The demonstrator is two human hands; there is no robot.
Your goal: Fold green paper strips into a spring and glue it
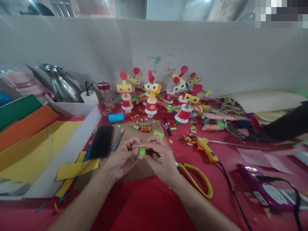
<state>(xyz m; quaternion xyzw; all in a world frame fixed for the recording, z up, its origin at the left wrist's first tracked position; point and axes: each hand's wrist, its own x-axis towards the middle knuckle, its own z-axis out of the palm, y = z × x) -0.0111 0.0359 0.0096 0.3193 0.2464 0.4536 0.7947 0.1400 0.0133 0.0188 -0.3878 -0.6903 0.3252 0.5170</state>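
Observation:
Between my fingertips is a small green folded paper spring [142,151], held over a brown cardboard sheet [141,170]. My left hand [124,157] pinches it from the left, thumb and fingers closed. From the other side my right hand [160,155] pinches it too, fingers curled over its top. Just beyond the hands lie orange and green pleated paper strips [145,127] and a light green paper piece [158,134]. Yellow-handled scissors [208,183] rest beside my right hand, their blades mostly hidden. A grey marker [118,139] and a black phone [101,141] lie left of my left hand.
Several paper-cup robot figures [151,106] stand along the wall. A yellow glue gun [208,150] with a black cord lies to the right, near a purple power strip [267,189]. At left is a white box [90,112] of coloured paper; a steel jug [61,85] stands behind.

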